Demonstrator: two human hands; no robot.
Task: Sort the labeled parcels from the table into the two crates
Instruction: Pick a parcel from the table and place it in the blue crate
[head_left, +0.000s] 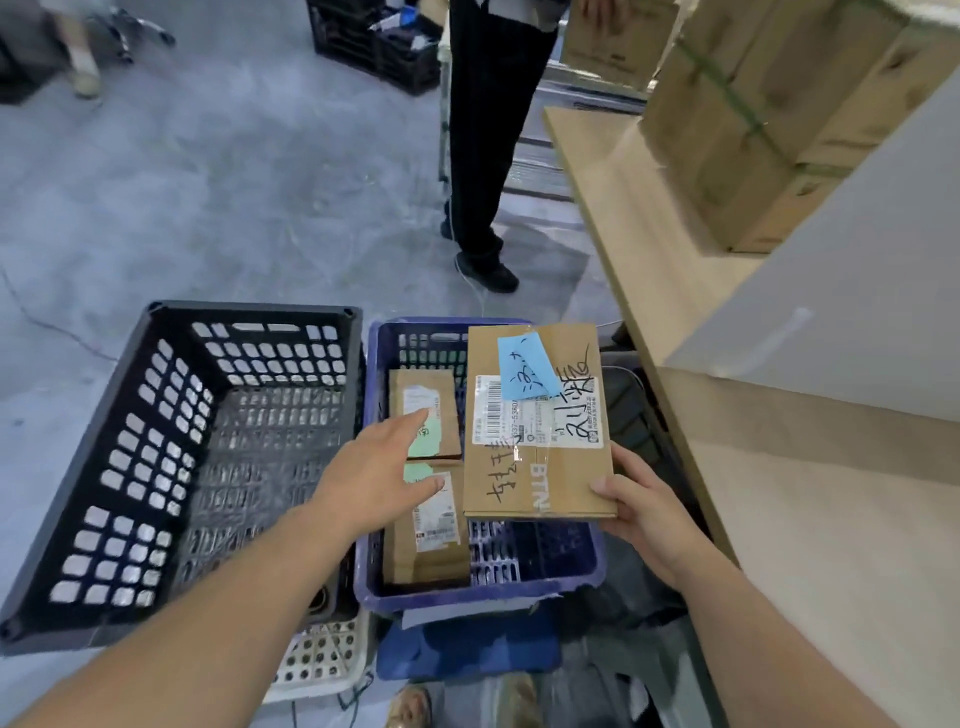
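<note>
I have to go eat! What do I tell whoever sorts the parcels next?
Left hand: open, fingers straight, above the blue crate.
Right hand: holds the parcel with the blue note over that crate.
Done: a far small parcel and a near small parcel lie in the blue crate.
Left: put the held parcel in a crate, then check the table for more. The black crate stands beside the blue one.

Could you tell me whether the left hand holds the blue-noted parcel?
No, the right hand grips that parcel by its corner; the left hand is open.
</note>
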